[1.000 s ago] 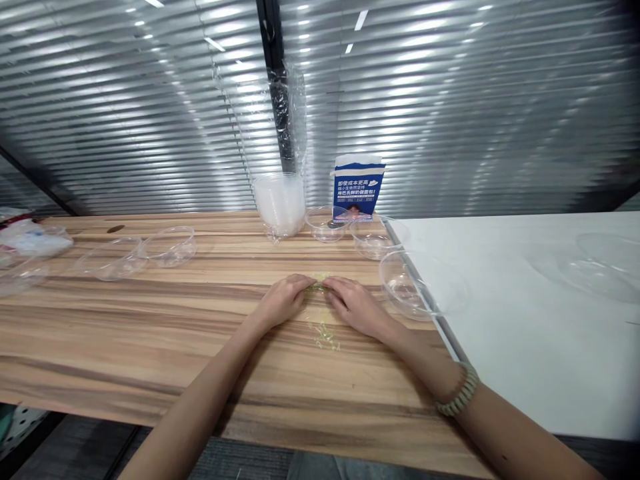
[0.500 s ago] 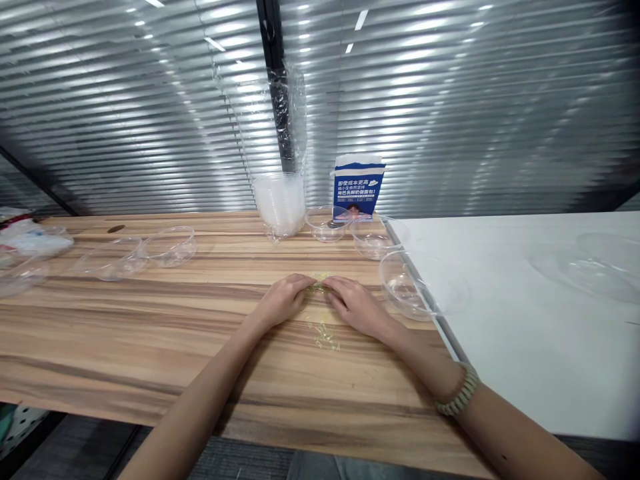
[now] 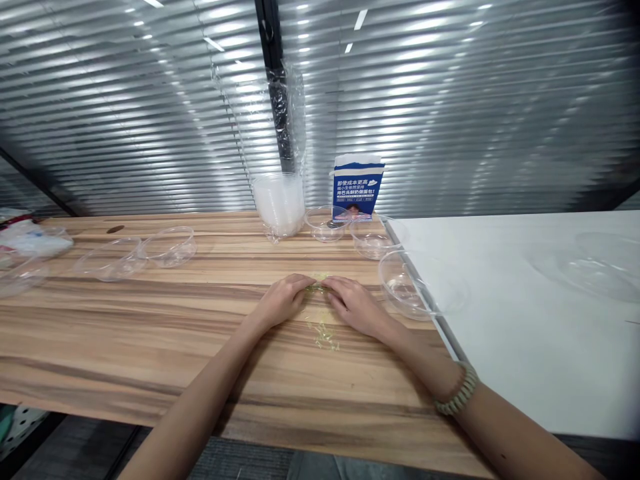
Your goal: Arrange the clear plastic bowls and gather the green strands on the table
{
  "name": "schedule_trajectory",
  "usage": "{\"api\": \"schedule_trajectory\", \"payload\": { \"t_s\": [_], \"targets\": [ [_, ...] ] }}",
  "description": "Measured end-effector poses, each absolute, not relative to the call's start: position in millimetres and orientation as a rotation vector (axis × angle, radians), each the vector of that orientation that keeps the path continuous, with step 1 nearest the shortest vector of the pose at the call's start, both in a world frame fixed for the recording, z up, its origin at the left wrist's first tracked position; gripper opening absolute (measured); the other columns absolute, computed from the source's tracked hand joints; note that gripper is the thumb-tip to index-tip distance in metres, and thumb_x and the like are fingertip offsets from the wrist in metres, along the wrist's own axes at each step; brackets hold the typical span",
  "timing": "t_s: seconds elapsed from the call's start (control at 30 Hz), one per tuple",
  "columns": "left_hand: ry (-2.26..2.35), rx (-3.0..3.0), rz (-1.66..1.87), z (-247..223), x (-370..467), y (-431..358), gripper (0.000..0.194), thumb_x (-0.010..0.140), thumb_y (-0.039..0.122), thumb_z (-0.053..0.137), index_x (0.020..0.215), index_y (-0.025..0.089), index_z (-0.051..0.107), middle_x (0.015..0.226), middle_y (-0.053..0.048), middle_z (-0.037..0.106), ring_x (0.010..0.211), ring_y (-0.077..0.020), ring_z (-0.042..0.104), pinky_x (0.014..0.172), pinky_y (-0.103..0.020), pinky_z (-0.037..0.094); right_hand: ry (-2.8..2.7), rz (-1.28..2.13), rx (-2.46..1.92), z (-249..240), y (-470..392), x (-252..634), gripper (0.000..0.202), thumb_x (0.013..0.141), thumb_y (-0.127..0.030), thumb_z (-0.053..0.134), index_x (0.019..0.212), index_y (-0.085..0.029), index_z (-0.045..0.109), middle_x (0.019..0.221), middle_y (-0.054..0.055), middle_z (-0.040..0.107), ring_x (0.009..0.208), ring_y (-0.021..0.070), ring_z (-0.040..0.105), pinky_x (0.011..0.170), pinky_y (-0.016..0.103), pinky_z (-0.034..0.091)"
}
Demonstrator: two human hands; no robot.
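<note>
On the wood-grain table (image 3: 165,340) lies a crinkled, yellowish see-through film (image 3: 325,338). Its near end is loose and wrinkled, while the far part is gathered between my two hands. My left hand (image 3: 281,301) has its fingers closed on the left side of the gathered film. From the right, my right hand (image 3: 356,307) pinches the same stretch, its fingertips close to the left ones. What exactly lies under the fingertips is hidden.
Clear plastic bowls (image 3: 170,248) stand to the left, and more bowls (image 3: 407,287) on the right near the white tabletop (image 3: 520,347). A wrapped stack of bowls (image 3: 280,205) and a blue printed carton (image 3: 358,190) are at the back, before the blinds.
</note>
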State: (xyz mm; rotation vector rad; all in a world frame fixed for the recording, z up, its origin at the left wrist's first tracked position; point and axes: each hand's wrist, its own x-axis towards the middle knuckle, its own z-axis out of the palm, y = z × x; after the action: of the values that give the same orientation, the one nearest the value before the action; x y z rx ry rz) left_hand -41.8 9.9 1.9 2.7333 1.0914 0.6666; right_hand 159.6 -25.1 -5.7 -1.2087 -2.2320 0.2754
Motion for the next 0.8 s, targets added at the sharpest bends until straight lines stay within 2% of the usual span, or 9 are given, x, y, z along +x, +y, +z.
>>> {"api": "schedule_trajectory", "payload": {
  "t_s": [0.8],
  "targets": [
    [1.077, 2.729, 0.670, 0.4, -42.1, 10.6, 0.037, 0.082, 0.005, 0.041, 0.111, 0.014, 0.061, 0.110, -0.009, 0.066, 0.103, -0.0196, 0.061, 0.090, -0.034, 0.050, -2.235, 0.292, -1.208, -5.4, -25.0, 159.7, 0.031, 0.089, -0.018, 0.041, 0.116, -0.015, 0.057, 0.116, 0.010, 0.062, 0.107, 0.0212, 0.057, 0.095, 0.038, 0.044]
  ]
}}
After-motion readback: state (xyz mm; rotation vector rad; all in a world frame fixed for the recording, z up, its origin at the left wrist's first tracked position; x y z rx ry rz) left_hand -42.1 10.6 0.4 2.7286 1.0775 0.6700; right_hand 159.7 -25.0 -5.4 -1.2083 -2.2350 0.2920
